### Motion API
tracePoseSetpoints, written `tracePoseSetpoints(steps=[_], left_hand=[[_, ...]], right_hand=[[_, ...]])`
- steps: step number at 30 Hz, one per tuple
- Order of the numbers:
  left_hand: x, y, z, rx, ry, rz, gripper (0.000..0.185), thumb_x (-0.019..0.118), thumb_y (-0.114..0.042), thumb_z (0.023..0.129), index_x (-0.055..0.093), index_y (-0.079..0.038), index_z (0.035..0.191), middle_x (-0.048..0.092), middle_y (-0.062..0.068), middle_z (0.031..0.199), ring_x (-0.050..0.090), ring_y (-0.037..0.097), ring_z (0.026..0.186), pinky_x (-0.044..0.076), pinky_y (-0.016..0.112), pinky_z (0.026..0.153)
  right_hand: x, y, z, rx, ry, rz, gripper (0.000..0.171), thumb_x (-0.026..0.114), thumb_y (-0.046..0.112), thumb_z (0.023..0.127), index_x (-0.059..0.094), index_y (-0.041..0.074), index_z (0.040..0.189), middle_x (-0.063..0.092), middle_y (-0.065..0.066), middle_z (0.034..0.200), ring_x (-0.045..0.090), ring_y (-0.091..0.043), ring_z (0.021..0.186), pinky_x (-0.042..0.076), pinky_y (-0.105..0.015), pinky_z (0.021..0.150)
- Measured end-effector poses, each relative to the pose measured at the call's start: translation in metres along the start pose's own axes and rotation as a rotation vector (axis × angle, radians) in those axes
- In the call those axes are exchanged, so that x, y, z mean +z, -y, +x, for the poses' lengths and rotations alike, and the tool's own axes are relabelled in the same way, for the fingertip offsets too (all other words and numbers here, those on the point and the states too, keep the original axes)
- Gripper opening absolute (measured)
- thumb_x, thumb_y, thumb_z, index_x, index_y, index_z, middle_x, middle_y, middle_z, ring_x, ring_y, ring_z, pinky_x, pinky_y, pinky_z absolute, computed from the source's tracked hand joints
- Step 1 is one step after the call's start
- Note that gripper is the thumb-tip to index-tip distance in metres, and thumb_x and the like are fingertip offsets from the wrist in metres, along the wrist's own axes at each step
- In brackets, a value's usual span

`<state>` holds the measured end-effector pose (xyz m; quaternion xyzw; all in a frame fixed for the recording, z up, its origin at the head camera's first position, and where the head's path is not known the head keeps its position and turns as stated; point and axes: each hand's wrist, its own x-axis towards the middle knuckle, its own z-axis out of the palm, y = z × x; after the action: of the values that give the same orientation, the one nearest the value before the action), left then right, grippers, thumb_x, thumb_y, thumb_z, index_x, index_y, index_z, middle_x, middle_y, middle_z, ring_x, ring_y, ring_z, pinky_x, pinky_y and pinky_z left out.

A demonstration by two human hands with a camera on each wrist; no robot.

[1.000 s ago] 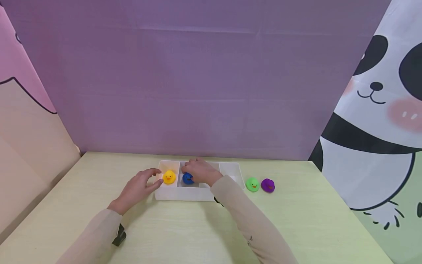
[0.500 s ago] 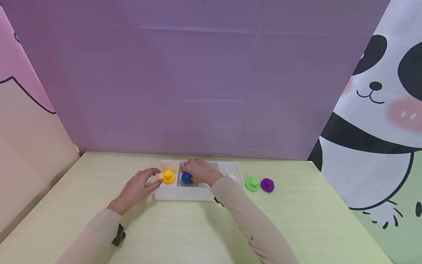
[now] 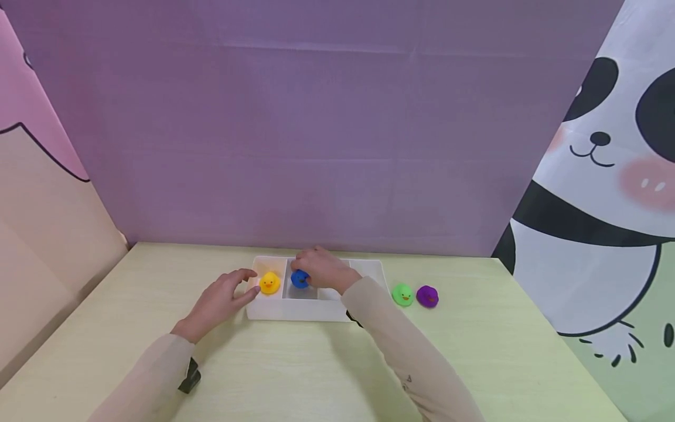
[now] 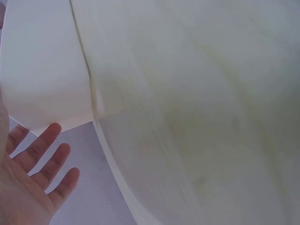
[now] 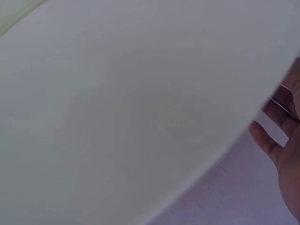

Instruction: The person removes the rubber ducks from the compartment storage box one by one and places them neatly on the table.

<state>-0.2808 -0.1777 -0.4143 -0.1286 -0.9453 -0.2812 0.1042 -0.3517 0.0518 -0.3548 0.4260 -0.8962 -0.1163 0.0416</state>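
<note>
White tray [image 3: 295, 312] on a pale yellow-green table [image 3: 295, 363]. Yellow duck [image 3: 269, 283], orange beak; blue duck [image 3: 299, 278]. At 3 o'clock of the tray: green duck [image 3: 402, 294], purple duck [image 3: 427, 296]. Purple backdrop [image 3: 316, 129]; black-and-white panda print [image 3: 606, 176] with pink cheek. Beige sleeves [image 3: 401, 357].

Tray [image 3: 295, 313]: on the table [image 3: 316, 375], near its rear edge, about midway between the left and right edges; divided into compartments side by side.
First duck [image 3: 269, 283]: in the tray's leftmost compartment.
Second duck [image 3: 300, 278]: in the next compartment to the right, under the right hand [image 3: 323, 271], whose fingers are around it.
Left hand [image 3: 218, 302]: on the table at the tray's left end, fingertips touching its outer wall.
Third duck [image 3: 403, 294]: on the table, just right of the tray.
Fourth duck [image 3: 427, 296]: just beside the third, on its right, toward the table's right edge.
Backdrop [image 3: 316, 146]: upright behind the rear edge.
</note>
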Motion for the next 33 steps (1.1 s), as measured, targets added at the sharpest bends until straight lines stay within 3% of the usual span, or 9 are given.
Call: tracePoseSetpoints(steps=[11, 15, 33], left_hand=[[0.001, 0.001, 0.000, 0.020, -0.018, 0.008, 0.043, 0.058, -0.038, 0.087, 0.054, -0.013, 0.122, 0.059, 0.010, 0.114, 0.053, 0.030, 0.101, 0.047, 0.048, 0.085], [0.001, 0.001, 0.000, 0.028, -0.025, 0.008, 0.042, 0.059, -0.037, 0.087, 0.054, -0.012, 0.122, 0.059, 0.010, 0.114, 0.054, 0.030, 0.100, 0.047, 0.048, 0.084], [0.002, 0.002, 0.000, 0.059, -0.037, -0.007, 0.042, 0.059, -0.037, 0.087, 0.055, -0.013, 0.121, 0.059, 0.009, 0.114, 0.054, 0.029, 0.100, 0.047, 0.048, 0.083]], right_hand=[[-0.017, 0.000, -0.008, -0.047, -0.091, -0.013, 0.021, 0.069, 0.016, 0.081, 0.062, 0.019, 0.100, 0.060, 0.004, 0.095, 0.050, -0.015, 0.087, 0.043, -0.033, 0.089], [-0.022, -0.001, -0.012, -0.046, -0.096, -0.003, 0.019, 0.068, 0.016, 0.082, 0.061, 0.019, 0.100, 0.060, 0.006, 0.097, 0.048, -0.014, 0.087, 0.041, -0.032, 0.084], [-0.036, -0.016, -0.043, -0.047, -0.134, 0.060, 0.019, 0.068, 0.011, 0.080, 0.062, 0.015, 0.098, 0.061, 0.003, 0.099, 0.050, -0.015, 0.093, 0.043, -0.035, 0.086]])
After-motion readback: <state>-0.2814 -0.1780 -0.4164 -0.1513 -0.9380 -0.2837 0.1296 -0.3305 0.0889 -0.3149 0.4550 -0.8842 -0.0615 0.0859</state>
